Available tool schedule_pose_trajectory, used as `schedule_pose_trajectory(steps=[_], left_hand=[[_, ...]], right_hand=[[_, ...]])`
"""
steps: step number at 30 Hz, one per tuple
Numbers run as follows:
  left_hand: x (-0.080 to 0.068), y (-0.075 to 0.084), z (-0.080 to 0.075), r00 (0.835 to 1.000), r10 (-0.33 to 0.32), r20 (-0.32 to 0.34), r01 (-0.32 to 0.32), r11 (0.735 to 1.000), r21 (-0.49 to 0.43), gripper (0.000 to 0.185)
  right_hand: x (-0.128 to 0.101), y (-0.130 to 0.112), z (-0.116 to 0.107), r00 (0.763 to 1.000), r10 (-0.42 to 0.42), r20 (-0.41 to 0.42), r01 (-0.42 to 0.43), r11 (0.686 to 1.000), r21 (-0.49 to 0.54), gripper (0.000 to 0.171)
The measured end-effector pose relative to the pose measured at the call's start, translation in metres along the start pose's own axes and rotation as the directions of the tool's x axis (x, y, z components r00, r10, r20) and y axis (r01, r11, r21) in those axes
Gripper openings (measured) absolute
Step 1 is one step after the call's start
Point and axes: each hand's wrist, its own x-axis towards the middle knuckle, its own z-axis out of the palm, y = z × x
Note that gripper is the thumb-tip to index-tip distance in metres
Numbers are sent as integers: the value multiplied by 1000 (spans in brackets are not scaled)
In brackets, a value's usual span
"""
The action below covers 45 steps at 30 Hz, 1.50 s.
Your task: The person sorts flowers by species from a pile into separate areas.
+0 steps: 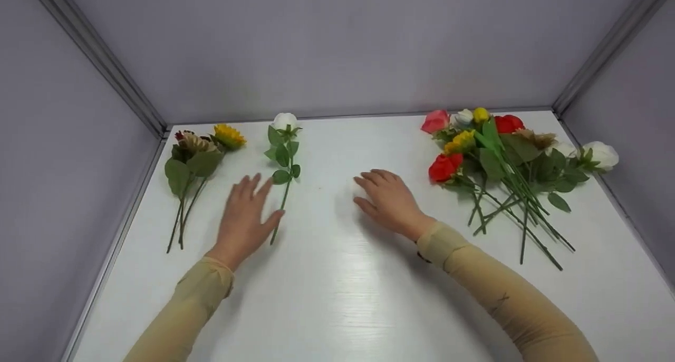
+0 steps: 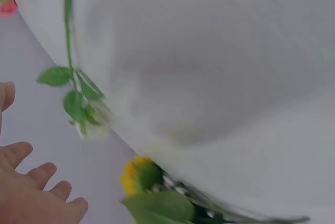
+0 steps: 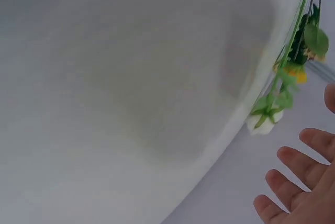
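Note:
A white rose (image 1: 285, 122) with a green leafy stem lies left of the middle of the white table. My left hand (image 1: 245, 222) is over the table just left of that stem, fingers spread, its thumb overlapping the stem in the head view. Nothing is held in it. In the left wrist view the rose (image 2: 94, 122) is apart from the fingers. My right hand (image 1: 389, 199) hovers right of the middle, fingers extended and holding nothing. The right wrist view has its fingers (image 3: 296, 166) spread, with the rose (image 3: 263, 121) beyond them.
At the left lies a small group of flowers with a yellow sunflower (image 1: 229, 136) and a beige bloom (image 1: 198, 143). A larger pile at the right has red roses (image 1: 445, 167), a pink rose (image 1: 436, 121) and a white rose (image 1: 601, 155). Grey walls (image 1: 337, 50) enclose the table (image 1: 337, 309).

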Motion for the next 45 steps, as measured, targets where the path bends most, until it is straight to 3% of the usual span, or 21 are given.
schedule_pose_trajectory(steps=[3,5,10,15,18,20,25,35,39,45], left_hand=[[5,42,19,986,139,88,-143,989,41,75],[7,70,33,962,235,142,-245,968,59,76],[7,138,66,858,440,264,-477,874,94,77],[2,195,93,759,563,327,-624,773,118,77],[-1,222,105,715,601,357,-676,724,134,77],[-3,237,111,694,618,369,-699,702,139,77],[-2,266,120,663,651,369,-732,667,139,76],[1,296,131,639,692,336,-766,612,195,76],[1,297,131,636,688,350,-766,617,180,75],[2,289,127,648,663,374,-744,655,130,73]], right_hand=[[-19,37,-16,991,101,-84,-94,992,82,37],[-36,61,-28,977,180,-113,-164,977,137,28],[-86,109,-62,925,372,-73,-351,914,205,18],[-126,138,-83,900,437,-9,-430,890,152,20],[-137,147,-87,896,443,35,-444,889,110,23],[-141,151,-88,891,450,58,-454,887,85,26],[-145,159,-90,886,458,70,-461,886,45,28],[-143,165,-87,875,469,120,-476,878,39,21],[-142,164,-88,864,482,144,-492,870,42,21],[-139,161,-92,853,496,160,-510,858,61,21]])
